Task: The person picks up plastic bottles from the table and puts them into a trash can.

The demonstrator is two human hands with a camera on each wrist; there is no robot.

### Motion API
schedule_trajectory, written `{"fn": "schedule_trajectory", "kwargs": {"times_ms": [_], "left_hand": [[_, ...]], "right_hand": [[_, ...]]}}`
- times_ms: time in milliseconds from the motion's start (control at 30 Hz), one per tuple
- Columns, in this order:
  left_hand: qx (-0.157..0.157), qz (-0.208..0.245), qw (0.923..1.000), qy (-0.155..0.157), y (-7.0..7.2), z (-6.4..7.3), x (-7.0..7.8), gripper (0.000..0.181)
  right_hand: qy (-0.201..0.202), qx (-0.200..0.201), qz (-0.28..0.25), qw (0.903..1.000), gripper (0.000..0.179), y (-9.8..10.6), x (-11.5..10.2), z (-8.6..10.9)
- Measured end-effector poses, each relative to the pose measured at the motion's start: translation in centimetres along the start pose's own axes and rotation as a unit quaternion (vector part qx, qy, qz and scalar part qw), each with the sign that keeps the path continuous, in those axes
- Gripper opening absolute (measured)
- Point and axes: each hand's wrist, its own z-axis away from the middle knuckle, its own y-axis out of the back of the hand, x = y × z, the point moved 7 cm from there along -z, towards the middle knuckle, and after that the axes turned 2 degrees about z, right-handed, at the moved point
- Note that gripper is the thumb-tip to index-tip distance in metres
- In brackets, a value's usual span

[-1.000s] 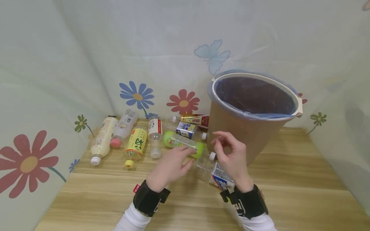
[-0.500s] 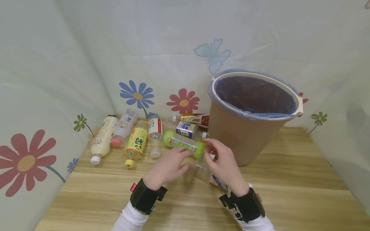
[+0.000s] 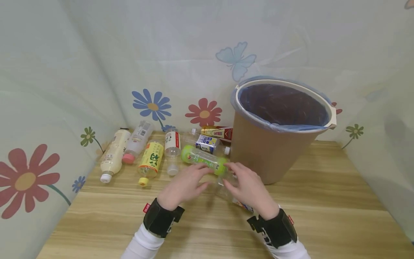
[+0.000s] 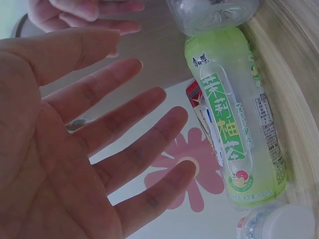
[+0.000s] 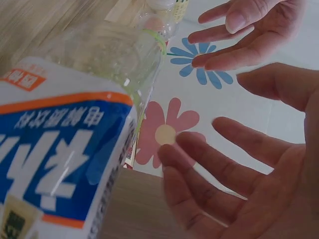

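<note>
A green-labelled tea bottle (image 3: pixel 204 159) lies on its side in front of me. My left hand (image 3: pixel 185 185) hovers at its near side, and the left wrist view shows the fingers spread apart with nothing in them. Over a clear drink bottle with a blue, white and orange label (image 5: pixel 55 144) is my right hand (image 3: pixel 248 187), its fingers loosely bent and holding nothing in the right wrist view. In the head view that hand hides most of this bottle. Whether the right fingertips touch the green bottle's end, I cannot tell.
A tall brown bin (image 3: pixel 262 154) with a blue liner stands at the right. Several bottles lie left, including a yellow-labelled one (image 3: pixel 151 158). Behind the green bottle are a blue-labelled bottle (image 3: pixel 207 143) and a red-and-gold package (image 3: pixel 217 132). A flowered curtain backs the wooden table (image 3: pixel 129 216).
My right hand has come down and left from beside the bin to above the clear bottle, and its pinched-looking fingers have opened out. The left hand has moved slightly left. The bottles look unmoved.
</note>
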Motion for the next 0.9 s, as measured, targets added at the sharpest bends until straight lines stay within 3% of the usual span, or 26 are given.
{"fn": "schedule_trajectory", "kwargs": {"times_ms": [333,600,767,900], "left_hand": [[-0.006,0.003,1.0000,0.002,-0.2,0.1,-0.4,0.039],[-0.008,-0.003,1.0000,-0.004,-0.1,0.2,-0.3,0.039],[-0.014,-0.001,0.9999,0.007,0.2,0.3,-0.4,0.039],[-0.014,0.004,0.9998,0.017,0.6,0.4,-0.6,0.038]], "right_hand": [[-0.023,-0.092,0.046,0.9944,0.060,-0.7,1.4,0.9],[-0.064,-0.157,0.075,0.9826,0.069,-1.6,2.3,1.5],[-0.066,-0.165,0.089,0.9802,0.072,-1.8,2.3,1.6],[-0.051,-0.151,0.083,0.9838,0.068,-2.1,1.8,1.5]]}}
